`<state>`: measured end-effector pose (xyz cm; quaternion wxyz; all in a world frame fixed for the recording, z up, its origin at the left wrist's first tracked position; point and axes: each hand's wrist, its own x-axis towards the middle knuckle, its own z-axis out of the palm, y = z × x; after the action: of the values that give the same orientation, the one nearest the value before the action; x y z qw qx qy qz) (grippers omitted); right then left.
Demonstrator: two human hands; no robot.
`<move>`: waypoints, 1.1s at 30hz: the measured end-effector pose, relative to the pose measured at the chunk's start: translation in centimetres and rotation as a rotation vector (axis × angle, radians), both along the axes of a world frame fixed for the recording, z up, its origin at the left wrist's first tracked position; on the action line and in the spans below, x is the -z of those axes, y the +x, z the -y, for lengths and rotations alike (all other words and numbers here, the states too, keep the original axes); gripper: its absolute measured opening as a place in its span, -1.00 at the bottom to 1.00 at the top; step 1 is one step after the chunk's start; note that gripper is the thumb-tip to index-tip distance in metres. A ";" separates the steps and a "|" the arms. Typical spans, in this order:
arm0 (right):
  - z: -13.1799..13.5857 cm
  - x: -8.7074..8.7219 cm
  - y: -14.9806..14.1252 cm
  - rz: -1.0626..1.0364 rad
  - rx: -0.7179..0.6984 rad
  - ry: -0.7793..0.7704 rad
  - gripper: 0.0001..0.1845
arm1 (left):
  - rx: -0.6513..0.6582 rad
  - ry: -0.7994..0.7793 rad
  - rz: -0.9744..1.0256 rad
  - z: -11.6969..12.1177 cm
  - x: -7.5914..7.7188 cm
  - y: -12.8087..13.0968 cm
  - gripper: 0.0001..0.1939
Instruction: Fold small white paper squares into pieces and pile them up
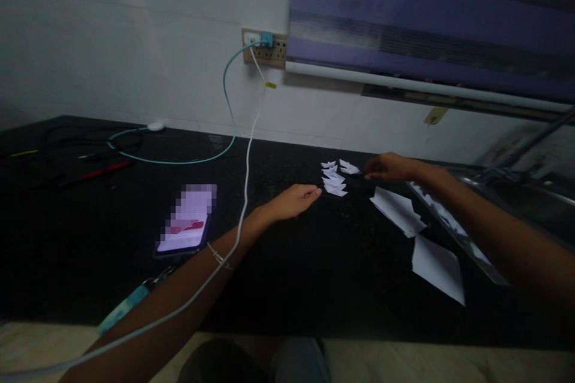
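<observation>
Small white folded-paper boats (333,179), one cluster: standing in a column toward the far side of the polished black countertop (287,293), at about two o'clock from the left hand (296,200). A shorter white paper group (349,167) is sitting just beside the column, at nine o'clock from the right hand (390,166).

Left hand: resting low on the counter, fingers gathered narrow, tips just beside the nearest boats; whether it is holding anything, I cannot tell.

Right hand: reaching over the far counter, fingers bent downward, thumb near them; the fingertips are fading into shadow, so a grip cannot be confirmed.

Loose stock: a fanned stack of white paper sheets (399,210) is lying at six o'clock from the right hand; a single white sheet (438,269) is lying at five o'clock.

Also listed: a dark-edged smartphone with lit screen (191,224), lying at nine o'clock from the left hand; a long white cable (247,179), crossing the left forearm.

Step, as judged: the hands are seemingly arranging boats in rows. The next move is probably calling for a light fingertip pinch, sparing the neighbouring folds.
</observation>
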<state>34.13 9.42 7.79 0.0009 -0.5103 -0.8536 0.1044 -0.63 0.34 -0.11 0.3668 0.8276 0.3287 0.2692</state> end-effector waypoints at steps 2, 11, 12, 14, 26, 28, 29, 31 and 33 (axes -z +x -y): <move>3.3 0.3 1.2 0.052 0.002 -0.067 -0.63 | -0.002 0.003 -0.001 -0.1 0.1 0.0 -0.61; 13.6 0.5 5.3 0.022 0.199 -0.017 -0.13 | 0.008 0.017 -0.015 0.0 0.1 -0.1 -0.59; 14.9 0.4 5.5 0.000 0.224 0.004 -0.12 | 0.002 0.020 -0.018 0.0 0.1 0.0 -0.60; 18.2 0.9 6.0 -0.046 0.260 0.026 -0.13 | -0.004 0.020 -0.022 0.0 0.0 0.0 -0.61; 34.9 9.4 6.9 -0.150 0.280 0.155 -0.38 | -0.008 0.047 -0.025 0.1 -0.1 0.2 -0.60; 35.4 9.0 6.8 -0.170 0.295 0.148 -0.46 | -0.006 0.037 -0.025 0.0 0.0 0.2 -0.61; 35.4 8.7 6.8 -0.182 0.298 0.134 -0.49 | -0.002 0.033 -0.023 -0.1 0.0 0.2 -0.62; 35.3 8.1 6.7 -0.212 0.299 0.099 -0.59 | 0.001 0.029 -0.015 -0.2 0.1 0.2 -0.62; 34.8 7.7 6.7 -0.248 0.313 0.085 -0.63 | 0.002 0.031 -0.003 -0.3 0.2 0.2 -0.61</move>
<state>40.80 -25.42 0.14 0.1436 -0.6198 -0.7607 0.1287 -0.41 0.65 -0.31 0.3538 0.8339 0.3242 0.2725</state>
